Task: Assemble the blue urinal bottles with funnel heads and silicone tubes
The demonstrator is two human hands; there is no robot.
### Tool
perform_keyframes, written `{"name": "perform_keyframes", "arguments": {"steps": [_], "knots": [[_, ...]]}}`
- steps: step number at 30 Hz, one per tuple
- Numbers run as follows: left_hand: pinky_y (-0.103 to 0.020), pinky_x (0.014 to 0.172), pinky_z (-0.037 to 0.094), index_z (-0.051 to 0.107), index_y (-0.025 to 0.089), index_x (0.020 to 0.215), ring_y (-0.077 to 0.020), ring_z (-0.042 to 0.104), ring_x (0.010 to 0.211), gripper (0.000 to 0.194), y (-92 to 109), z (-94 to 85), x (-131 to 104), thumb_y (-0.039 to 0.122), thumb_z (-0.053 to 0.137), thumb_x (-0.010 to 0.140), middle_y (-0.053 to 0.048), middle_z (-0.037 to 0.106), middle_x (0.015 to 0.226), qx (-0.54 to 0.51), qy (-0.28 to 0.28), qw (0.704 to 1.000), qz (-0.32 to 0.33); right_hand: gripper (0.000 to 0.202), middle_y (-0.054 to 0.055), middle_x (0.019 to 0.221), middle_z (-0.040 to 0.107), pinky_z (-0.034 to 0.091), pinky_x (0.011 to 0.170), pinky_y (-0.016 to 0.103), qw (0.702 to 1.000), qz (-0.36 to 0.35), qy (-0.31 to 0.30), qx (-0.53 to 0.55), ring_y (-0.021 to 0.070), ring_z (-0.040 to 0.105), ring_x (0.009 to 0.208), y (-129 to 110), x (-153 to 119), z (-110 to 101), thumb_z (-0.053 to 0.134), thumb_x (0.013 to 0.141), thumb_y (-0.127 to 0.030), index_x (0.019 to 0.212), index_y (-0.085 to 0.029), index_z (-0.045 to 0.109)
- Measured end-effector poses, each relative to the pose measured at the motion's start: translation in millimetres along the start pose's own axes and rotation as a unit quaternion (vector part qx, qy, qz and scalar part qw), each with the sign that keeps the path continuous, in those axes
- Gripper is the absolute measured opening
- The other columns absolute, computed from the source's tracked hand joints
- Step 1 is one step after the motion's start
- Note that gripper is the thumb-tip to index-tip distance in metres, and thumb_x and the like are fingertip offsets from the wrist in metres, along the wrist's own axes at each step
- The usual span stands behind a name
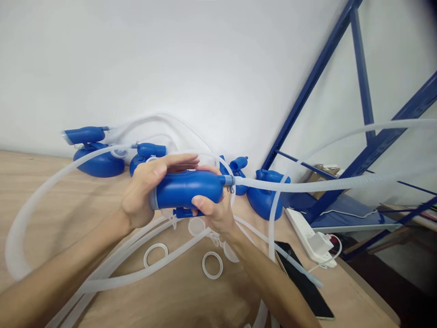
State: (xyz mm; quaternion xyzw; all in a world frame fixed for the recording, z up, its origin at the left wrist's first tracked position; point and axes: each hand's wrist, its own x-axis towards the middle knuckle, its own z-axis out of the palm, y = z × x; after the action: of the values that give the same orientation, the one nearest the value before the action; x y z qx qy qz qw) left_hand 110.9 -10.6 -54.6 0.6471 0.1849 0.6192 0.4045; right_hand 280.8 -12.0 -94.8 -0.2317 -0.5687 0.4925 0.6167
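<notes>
Both my hands hold a blue plastic bottle (187, 189) with a pale collar at its left end. My left hand (145, 187) presses its palm against that end, with its fingers stretched along the top and far side. My right hand (218, 207) grips the other end, thumb on the near face and its other fingers mostly hidden behind. A small blue nozzle shows beneath the bottle. From the bottle's right-hand spout a translucent hose (307, 184) runs off to the right. Below my hands lie a clear cap (196, 226) and two white rings, including one white ring (212, 265).
Similar blue bottles stand along the wall, including a blue bottle (99, 161) at left and a blue bottle (262, 200) at right. Loose hoses (133, 282) cross the wooden table (41, 218). A phone (303, 282), a power strip (305, 232) and a blue metal rack (317, 77) are at right.
</notes>
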Motion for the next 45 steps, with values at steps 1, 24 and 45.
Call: {"name": "perform_keyframes", "arguments": {"steps": [1, 24, 45], "knots": [[-0.054, 0.109, 0.055, 0.084, 0.024, 0.114, -0.0394, 0.073, 0.120, 0.046, 0, -0.7, 1, 0.057, 0.061, 0.092, -0.013, 0.080, 0.123, -0.002, -0.015, 1.000, 0.000, 0.067, 0.005, 0.118, 0.072, 0.056, 0.044, 0.022, 1.000, -0.003, 0.000, -0.003, 0.0100, 0.064, 0.060, -1, 0, 0, 0.092, 0.067, -0.044, 0.127, -0.027, 0.067], [-0.036, 0.072, 0.067, 0.082, 0.023, 0.089, -0.0291, 0.080, 0.083, 0.029, -18, 15.4, 12, 0.048, 0.088, 0.074, -0.007, 0.083, 0.089, 0.148, -0.109, 0.974, -0.133, 0.068, 0.007, 0.121, 0.071, 0.051, 0.049, 0.022, 0.958, -0.063, 0.272, 0.061, 0.0166, 0.067, 0.081, -30, 34, -29, 0.085, 0.069, -0.056, 0.126, -0.024, 0.068], [-0.033, 0.078, 0.067, 0.081, 0.023, 0.093, -0.0266, 0.082, 0.083, 0.024, -32, 26.0, -6, 0.044, 0.086, 0.083, -0.003, 0.083, 0.084, 0.140, 0.172, 0.974, -0.049, 0.070, 0.004, 0.120, 0.070, 0.056, 0.052, 0.023, 0.960, -0.076, 0.266, 0.050, 0.0177, 0.070, 0.086, -27, 30, -17, 0.087, 0.065, -0.051, 0.128, -0.029, 0.066]]}}
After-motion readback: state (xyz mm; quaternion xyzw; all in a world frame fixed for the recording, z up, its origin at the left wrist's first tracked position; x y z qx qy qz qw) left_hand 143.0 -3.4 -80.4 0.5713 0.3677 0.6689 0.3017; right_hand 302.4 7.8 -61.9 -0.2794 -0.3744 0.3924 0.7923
